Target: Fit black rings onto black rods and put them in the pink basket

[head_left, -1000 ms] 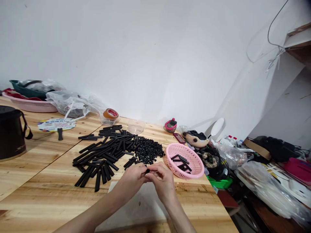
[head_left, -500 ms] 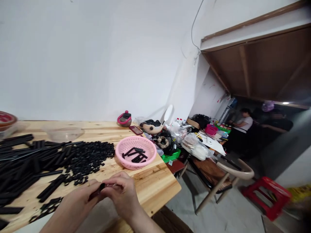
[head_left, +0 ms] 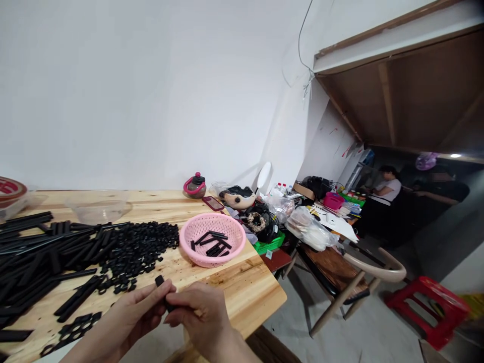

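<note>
"What have the fingers got?"

"I see a short black tube (head_left: 163,292) pinched between both hands. The left fingers (head_left: 153,297) curl around its middle, with its upper end poking out above them. The right fingertips (head_left: 177,313) close in on its lower end, though they hide exactly where they touch."

"So nothing's been released?"

"No, both hands are clenched on it. The left hand (head_left: 136,317) and right hand (head_left: 202,317) nearly touch, just below and to the left of the pink plastic basket (head_left: 231,254), over the edge of the wooden table (head_left: 245,297)."

"What's around them?"

"Relative to that basket, a few black tube pieces (head_left: 214,245) lie inside it. Just to its left is a heap of small black rings (head_left: 141,249), and farther left are long black tubes (head_left: 26,252). Below the heap, close to my left wrist, is a small cluster of linked black pieces (head_left: 73,327). Behind the heap stands a clear plastic bowl (head_left: 98,209)."

"Anyone else nearby?"

"Well to the basket's right, a person in a white shirt (head_left: 385,190) stands in the background, with another person (head_left: 438,191) beside them. I can't see either one's hands clearly."
</note>
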Tool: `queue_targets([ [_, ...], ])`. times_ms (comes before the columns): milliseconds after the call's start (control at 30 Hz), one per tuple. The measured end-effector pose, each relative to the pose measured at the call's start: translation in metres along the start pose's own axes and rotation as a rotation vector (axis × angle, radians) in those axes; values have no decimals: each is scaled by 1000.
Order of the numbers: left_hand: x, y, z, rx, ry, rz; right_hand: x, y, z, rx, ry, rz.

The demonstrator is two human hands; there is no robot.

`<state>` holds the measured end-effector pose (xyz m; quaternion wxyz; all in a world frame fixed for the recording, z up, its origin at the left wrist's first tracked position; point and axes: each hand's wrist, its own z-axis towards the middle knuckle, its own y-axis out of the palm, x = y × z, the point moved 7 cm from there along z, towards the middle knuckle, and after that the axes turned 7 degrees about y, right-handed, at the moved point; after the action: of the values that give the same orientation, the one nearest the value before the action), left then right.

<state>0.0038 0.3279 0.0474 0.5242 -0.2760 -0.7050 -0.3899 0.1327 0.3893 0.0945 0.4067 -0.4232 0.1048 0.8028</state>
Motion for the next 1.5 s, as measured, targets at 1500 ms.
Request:
queue_targets([
  [1500,65,-147,8,286,304,1459,70,104,65,-430,383,-239],
])
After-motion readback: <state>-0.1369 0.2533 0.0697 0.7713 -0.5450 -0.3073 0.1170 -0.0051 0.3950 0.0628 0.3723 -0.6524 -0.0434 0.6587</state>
